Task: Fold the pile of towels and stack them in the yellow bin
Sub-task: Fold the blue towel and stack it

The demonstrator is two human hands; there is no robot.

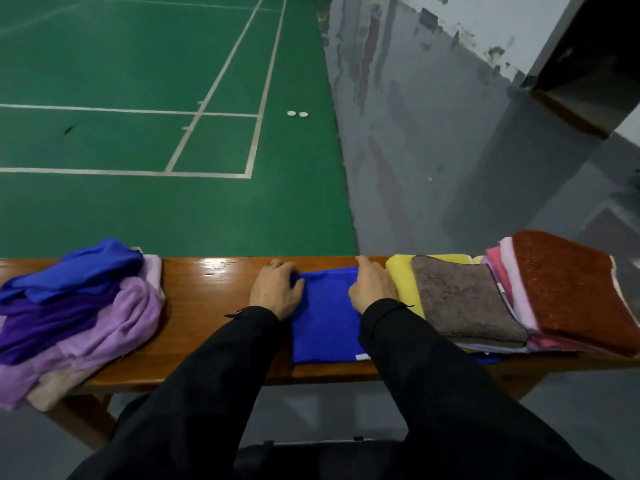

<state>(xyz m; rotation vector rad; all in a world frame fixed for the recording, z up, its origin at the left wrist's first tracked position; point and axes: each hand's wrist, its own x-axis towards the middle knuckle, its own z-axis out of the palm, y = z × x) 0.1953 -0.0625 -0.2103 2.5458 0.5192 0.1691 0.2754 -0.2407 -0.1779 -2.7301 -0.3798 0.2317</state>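
A folded blue towel (pixel 325 320) lies flat on the wooden bench (pixel 207 292) in front of me. My left hand (pixel 277 292) rests on its far left corner, fingers bent over the edge. My right hand (pixel 372 289) lies on its far right edge, fingers fairly straight. An unfolded pile of towels (pixel 76 306), blue, dark purple, lilac and beige, sits at the bench's left end. Folded towels are stacked at the right: a grey-brown one (pixel 464 299) on a yellow one (pixel 403 282), and a rust-red one (pixel 571 292) on pink ones. No yellow bin shows.
The bench is narrow, and its far edge drops to a green court floor (pixel 138 209) and a grey floor (pixel 450 185). Two small white discs (pixel 297 114) lie on the court. A dark wooden structure (pixel 588 64) stands at the upper right.
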